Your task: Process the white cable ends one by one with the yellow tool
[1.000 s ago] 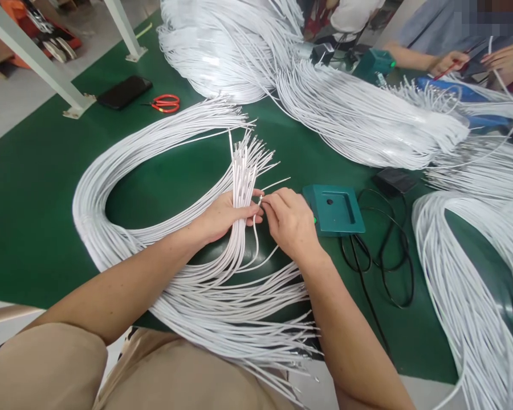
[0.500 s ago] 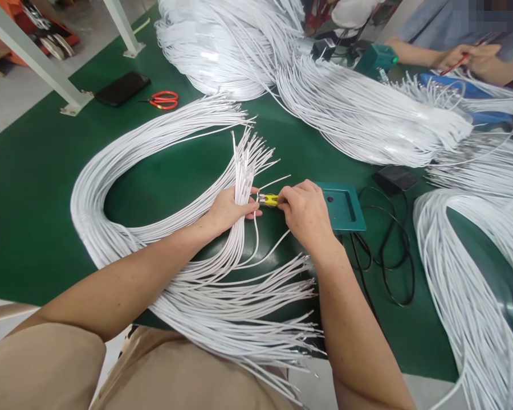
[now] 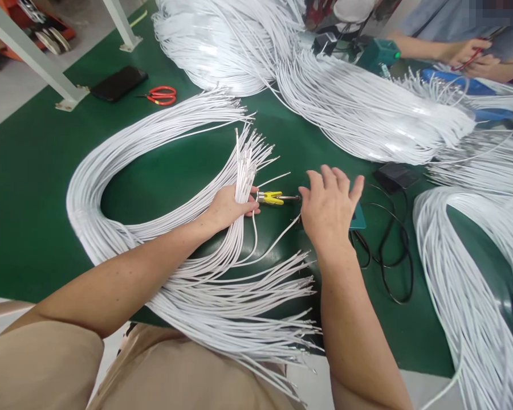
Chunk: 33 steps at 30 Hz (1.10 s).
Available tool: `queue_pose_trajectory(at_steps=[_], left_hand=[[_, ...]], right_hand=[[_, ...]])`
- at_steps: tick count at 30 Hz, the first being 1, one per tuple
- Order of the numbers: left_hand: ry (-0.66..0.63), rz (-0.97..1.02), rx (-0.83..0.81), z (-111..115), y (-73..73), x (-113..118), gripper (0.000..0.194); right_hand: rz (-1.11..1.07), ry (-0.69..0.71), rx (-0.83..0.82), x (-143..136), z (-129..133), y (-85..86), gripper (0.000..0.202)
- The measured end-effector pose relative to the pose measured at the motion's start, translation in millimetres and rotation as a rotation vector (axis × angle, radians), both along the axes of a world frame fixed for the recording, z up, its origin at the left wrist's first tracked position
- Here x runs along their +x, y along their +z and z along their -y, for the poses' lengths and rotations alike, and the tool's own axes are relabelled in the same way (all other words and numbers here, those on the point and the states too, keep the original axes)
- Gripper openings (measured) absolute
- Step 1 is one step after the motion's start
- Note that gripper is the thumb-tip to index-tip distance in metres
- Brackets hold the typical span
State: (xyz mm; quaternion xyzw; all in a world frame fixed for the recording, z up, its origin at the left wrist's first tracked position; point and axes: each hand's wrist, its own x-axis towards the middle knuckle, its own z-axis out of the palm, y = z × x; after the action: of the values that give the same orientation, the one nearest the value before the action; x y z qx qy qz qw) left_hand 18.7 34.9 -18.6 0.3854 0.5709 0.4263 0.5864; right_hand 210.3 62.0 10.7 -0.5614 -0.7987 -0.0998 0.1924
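My left hand [image 3: 229, 208] is wrapped around a bunch of white wires [image 3: 242, 193], their metal-tipped ends fanning out above the fist. Just right of its fingertips is a yellow clip [image 3: 273, 197] with a metal end, in line with a thin metal rod [image 3: 291, 197]. One wire runs up to the fingertips beside the clip's end; whether it is joined there, I cannot tell. With fingers spread, my right hand [image 3: 329, 208] is over the teal tray-like base [image 3: 358, 217], hiding most of it. A single loose wire end reaches the hand's left side.
Red-handled scissors [image 3: 162, 95] and a black phone [image 3: 118, 83] lie at the back left of the green table [image 3: 21, 171]. Large wire bundles [image 3: 367, 114] fill the back and right. A black cable [image 3: 395, 256] loops near a dark box [image 3: 395, 176]. Across the table, a co-worker's hands [image 3: 470, 57] hold something red.
My right hand has let go of the yellow clip, moved right and spread its fingers. The metal rod now shows. My left hand keeps its grip on the wires.
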Motion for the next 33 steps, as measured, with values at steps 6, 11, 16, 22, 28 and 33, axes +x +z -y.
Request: queue_pose_trajectory(at_steps=[6, 11, 16, 22, 28, 33], left_hand=[[0.017, 0.045, -0.021, 2, 4.5, -8, 0.040], [-0.006, 0.094, 0.105, 5, 9.0, -11, 0.044], [-0.027, 0.161, 0.143, 7, 12.3, -14, 0.048], [-0.028, 0.044, 0.085, 8, 12.9, -19, 0.040], [-0.108, -0.123, 0.155, 13, 16.3, -11, 0.042], [-0.174, -0.168, 0.153, 17, 15.9, -3, 0.032]], right_hand=[[-0.006, -0.033, 0.005, 6, -2, -3.8, 0.037], [-0.241, 0.435, -0.212, -16, 18, 18.4, 0.026], [0.008, 0.700, -0.506, -46, 52, 18.0, 0.022], [-0.110, 0.597, -0.863, -40, 56, 18.2, 0.028], [-0.801, 0.203, -0.725, -30, 21, 23.9, 0.018], [-1.096, 0.191, -0.752, -33, 14, 17.5, 0.022]])
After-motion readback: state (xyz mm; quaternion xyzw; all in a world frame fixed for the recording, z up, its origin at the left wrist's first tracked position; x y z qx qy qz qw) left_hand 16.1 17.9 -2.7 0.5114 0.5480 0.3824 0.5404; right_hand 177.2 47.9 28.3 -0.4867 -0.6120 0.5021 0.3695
